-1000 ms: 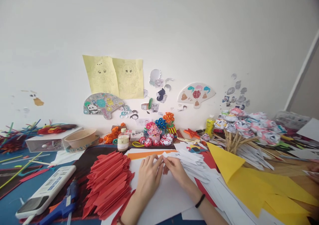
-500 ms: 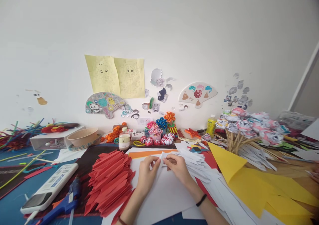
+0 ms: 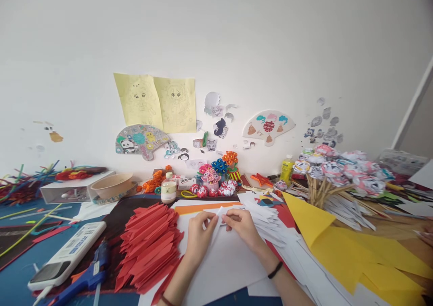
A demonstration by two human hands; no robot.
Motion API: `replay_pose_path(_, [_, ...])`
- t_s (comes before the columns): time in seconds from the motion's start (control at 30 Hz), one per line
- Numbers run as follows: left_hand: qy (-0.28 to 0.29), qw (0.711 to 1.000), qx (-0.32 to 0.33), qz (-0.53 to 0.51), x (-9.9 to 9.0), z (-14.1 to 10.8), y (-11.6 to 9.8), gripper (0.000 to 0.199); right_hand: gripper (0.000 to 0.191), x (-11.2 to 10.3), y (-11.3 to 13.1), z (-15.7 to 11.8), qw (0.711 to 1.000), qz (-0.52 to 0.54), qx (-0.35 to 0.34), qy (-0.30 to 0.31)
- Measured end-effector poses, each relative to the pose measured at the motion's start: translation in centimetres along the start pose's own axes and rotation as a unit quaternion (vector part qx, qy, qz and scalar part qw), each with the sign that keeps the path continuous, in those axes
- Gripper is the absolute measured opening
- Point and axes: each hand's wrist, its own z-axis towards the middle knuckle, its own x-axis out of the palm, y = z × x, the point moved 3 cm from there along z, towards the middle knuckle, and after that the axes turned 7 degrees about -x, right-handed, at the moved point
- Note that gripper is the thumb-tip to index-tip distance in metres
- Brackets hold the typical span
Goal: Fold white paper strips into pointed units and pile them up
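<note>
Between my hands is a small folded piece of white paper (image 3: 219, 214), its tip pointing up. My left hand (image 3: 200, 231) pinches its left side between thumb and fingers. From the right, my right hand (image 3: 241, 227) pinches the same piece, with the fingers curled. Both hands are just above a large white sheet (image 3: 226, 270). A heap of folded red paper strips (image 3: 150, 247) lies left of my left hand. Beyond my right hand are folded white paper strips (image 3: 265, 222).
Left are a blue glue gun (image 3: 89, 274) and a white power strip (image 3: 69, 254). A glue bottle (image 3: 168, 188) stands behind the red heap. Yellow sheets (image 3: 365, 261) lie right, near a bunch of paper flowers (image 3: 338, 168). Part of another person's hand (image 3: 426, 236) shows at the right edge.
Both hands stay almost in place, still pinching the white paper. The view has shifted very slightly.
</note>
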Motion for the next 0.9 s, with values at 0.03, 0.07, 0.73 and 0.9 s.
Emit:
replay_pose_path(0.03, [0.0,1.0,0.0,0.002,0.02,0.0,0.03,0.022,0.027,-0.02,0.02,0.0,1.0,-0.002,-0.001,0.002])
replay_pose_path(0.07, [0.0,1.0,-0.001,0.003,0.03,-0.01,0.07,0.022,0.027,-0.03,0.02,0.01,1.0,-0.003,-0.002,0.003])
replay_pose_path(0.73, [0.034,0.997,-0.013,-0.069,-0.45,0.02,-0.42,0.023,0.026,0.73,0.13,-0.82,0.993,0.01,0.039,0.108])
replay_pose_path(0.9, [0.039,0.997,-0.022,-0.064,-0.26,-0.04,-0.33,0.025,0.026,0.82,0.12,-0.79,0.993,0.021,0.046,0.104])
